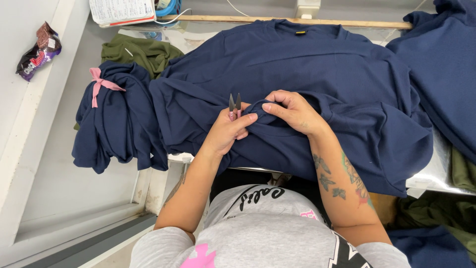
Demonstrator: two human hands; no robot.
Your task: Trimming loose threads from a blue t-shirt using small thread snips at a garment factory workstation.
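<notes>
Snips (234, 103) | upright, tips away | left hand (227, 131) grips them | right hand (292, 111) pinches shirt (317, 74)

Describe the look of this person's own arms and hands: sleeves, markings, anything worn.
Both forearms are bare; short grey sleeves show only at the upper arms. The right forearm carries tattoos: dark butterfly-like shapes and a green and red design. The left forearm has a fainter dark tattoo. The left hand and right hand wear no gloves; no rings or watch are visible.

The person wore a grey short-sleeved T-shirt (267, 233) with black and pink print; dark tattoos (342, 181) marked the right forearm (342, 191).
</notes>
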